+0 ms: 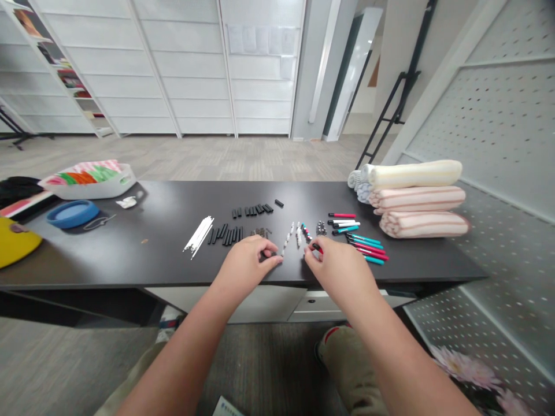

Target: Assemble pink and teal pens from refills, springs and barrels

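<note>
My left hand (245,260) is closed near the table's front edge, with a small dark piece (263,254) partly showing between thumb and fingers. My right hand (342,263) pinches a small black and red pen part (318,248); most of it is hidden by the fingers. Between the hands lie rows of small white pieces (288,238), and black, red and teal bits (306,233) sit beside them. Small silvery parts (321,227) are just beyond my right hand. Left of my left hand are black tubes (226,234) and a bundle of thin white sticks (199,236). Several pens (366,247) lie to the right.
Short black pieces (254,210) form a row farther back on the dark table (173,199). Rolled towels (420,199) are stacked at the right end. At left stand a white tray (125,180), a blue round lid-like object (72,214) and a yellow object (17,241).
</note>
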`<state>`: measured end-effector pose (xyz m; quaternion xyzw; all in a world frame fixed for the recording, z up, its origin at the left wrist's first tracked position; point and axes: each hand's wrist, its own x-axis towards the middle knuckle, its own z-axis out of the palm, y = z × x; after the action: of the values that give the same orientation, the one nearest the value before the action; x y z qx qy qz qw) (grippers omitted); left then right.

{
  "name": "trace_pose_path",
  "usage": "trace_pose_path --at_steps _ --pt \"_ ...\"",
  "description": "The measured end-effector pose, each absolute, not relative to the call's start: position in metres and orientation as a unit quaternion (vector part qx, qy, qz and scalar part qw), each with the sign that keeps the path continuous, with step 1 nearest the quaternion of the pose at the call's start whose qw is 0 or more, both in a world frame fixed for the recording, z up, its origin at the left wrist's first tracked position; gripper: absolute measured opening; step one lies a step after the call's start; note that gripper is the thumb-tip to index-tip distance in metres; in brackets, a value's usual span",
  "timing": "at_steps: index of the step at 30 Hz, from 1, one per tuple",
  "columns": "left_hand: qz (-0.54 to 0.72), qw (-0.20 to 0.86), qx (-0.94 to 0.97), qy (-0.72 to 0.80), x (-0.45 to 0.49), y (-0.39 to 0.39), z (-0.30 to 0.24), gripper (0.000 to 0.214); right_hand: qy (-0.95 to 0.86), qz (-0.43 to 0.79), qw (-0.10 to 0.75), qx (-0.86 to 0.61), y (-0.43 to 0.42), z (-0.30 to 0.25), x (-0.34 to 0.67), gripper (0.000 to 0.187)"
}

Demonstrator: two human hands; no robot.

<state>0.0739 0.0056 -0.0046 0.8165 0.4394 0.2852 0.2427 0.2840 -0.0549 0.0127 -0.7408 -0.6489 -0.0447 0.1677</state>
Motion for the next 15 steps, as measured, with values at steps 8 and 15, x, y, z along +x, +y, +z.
trace_pose_path --at_steps 8,15 --pt "0.263 0.207 0.819 0.466 0.081 0.012 -0.009 0.014 -0.661 -0.02 0.157 -0.733 -0.051 0.007 0.275 0.018" --pt "0.258 0.185 0.818 0.48 0.091 0.016 -0.009 0.011 -0.66 -0.014 0.162 -0.734 -0.049 0.0 0.277 0.015"
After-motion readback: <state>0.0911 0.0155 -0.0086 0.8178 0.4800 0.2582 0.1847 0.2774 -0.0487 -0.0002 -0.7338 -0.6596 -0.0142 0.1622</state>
